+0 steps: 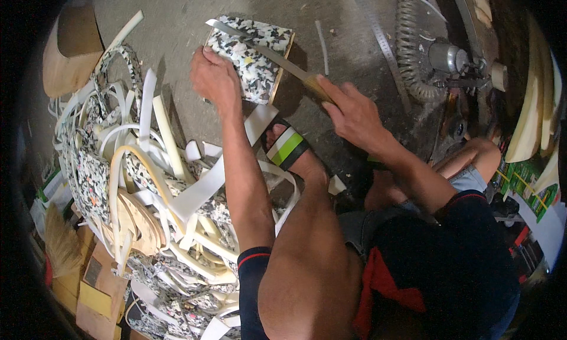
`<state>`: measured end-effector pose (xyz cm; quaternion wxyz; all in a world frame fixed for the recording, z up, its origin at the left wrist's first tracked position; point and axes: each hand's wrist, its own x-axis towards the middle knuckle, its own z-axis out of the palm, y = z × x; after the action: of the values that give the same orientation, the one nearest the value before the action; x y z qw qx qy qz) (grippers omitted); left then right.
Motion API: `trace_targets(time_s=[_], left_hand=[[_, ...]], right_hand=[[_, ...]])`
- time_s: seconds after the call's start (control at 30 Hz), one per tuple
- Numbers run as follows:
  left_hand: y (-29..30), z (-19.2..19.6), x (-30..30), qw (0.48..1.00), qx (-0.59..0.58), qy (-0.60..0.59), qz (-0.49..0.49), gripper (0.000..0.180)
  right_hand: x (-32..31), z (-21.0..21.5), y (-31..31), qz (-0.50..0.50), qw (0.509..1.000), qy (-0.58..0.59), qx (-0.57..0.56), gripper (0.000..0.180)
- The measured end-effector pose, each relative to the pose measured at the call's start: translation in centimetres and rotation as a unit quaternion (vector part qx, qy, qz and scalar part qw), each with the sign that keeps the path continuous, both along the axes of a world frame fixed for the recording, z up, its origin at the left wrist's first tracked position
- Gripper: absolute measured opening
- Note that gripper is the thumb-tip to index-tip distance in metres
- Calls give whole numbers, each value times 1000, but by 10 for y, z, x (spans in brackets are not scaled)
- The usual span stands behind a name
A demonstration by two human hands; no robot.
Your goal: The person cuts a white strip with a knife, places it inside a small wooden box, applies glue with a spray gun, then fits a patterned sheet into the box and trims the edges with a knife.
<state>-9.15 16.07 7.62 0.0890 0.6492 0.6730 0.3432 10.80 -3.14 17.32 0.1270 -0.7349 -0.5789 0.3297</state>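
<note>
A block of black-and-white speckled foam (255, 77), with a thin tan layer along its right edge, lies on the floor ahead of me. My left hand (216, 79) grips its left edge, fingers curled against the side. In my right hand (355, 116) is a long knife (282, 61), held by its handle. Its blade runs diagonally across the top of the block, the tip reaching past the upper left corner. Whether the blade cuts into the foam or only rests over it, I cannot tell.
A big heap of foam strips and offcuts (88, 174) fills the left side, beside a curved wooden panel (72, 47). My sandalled foot (289, 145) is just below the block. A metal ruler (384, 44), a coiled hose (406, 33) and a metal tool (446, 57) lie right.
</note>
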Motion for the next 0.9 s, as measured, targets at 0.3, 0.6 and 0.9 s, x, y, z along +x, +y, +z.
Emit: trace_targets(time_s=[0.3,0.6,0.9], left_hand=[[-1,1,-4,999,-17,37,-5,30],[0,5,1,998,-47,26,11,31],[0,-1,0,1000,-12,24,6,31]], right_hand=[[5,7,-7,0,1000,-18,-18,57],[-14,-5,32,11,999,-11,48,56],[-7,19,6,-16,1000,0,-14,55]])
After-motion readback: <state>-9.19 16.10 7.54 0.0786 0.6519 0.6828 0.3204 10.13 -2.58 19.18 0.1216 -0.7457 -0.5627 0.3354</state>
